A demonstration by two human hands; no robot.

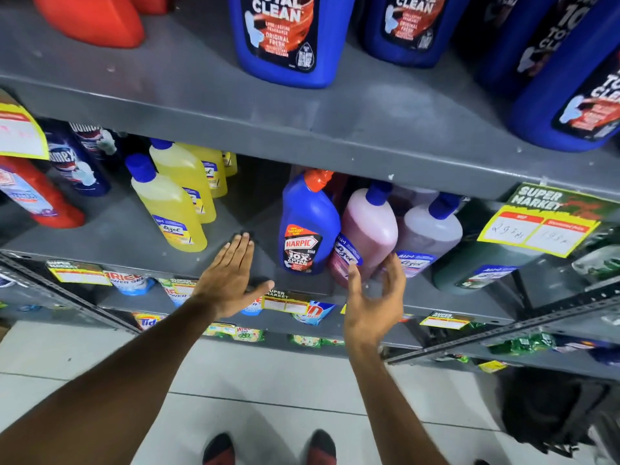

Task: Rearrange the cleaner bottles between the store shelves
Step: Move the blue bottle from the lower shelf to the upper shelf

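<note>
A blue Harpic bottle [307, 226] with an orange cap stands on the middle grey shelf [134, 229]. Right of it lean a pink Lizol bottle [367, 226] and a pale lilac Lizol bottle [431, 231]. Yellow Lizol bottles [171, 206] stand to the left. My left hand [231, 275] lies flat, fingers together, over the bare shelf front left of the Harpic bottle, holding nothing. My right hand [375, 297] is open with curled fingers just in front of the pink bottle's base, its fingertips close to the label; I cannot tell if they touch.
Large blue Harpic jugs [285, 38] and a red jug [94, 18] fill the upper shelf [369, 105]. Domex bottles [77, 162] and a red bottle [37, 196] stand far left, a green bottle [476, 270] at right. Price tags [540, 226] hang off shelf edges. Detergent pouches fill lower shelves.
</note>
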